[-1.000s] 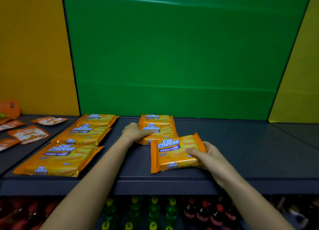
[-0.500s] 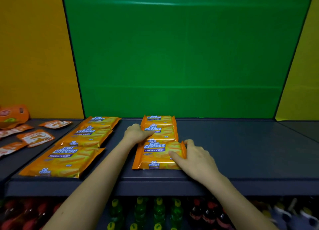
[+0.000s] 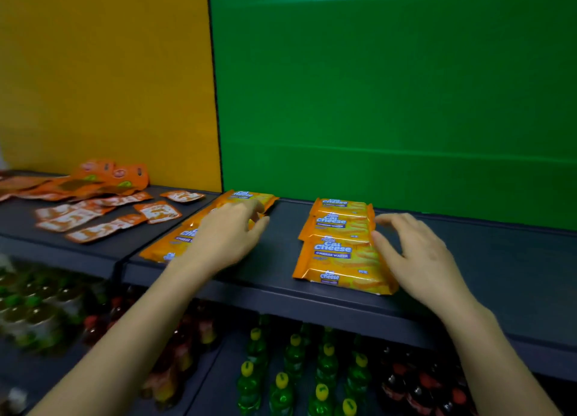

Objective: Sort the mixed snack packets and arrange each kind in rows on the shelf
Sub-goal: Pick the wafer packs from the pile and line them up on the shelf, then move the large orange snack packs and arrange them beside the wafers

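I see the Cal Cheese wafer packets point(image 3: 340, 250) in shiny, slightly crinkled orange plastic film. The dark shelf point(image 3: 499, 269) under them looks smooth and matt. Below, the green bottles point(image 3: 326, 367) are glossy plastic. The green back panel point(image 3: 390, 103) looks matt.

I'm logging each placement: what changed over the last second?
The right hand set the front Cal Cheese packet down in line before the two rear packets and let go; it is open beside it now. The left hand moved off those packets to the left row. The rear packets stayed put.
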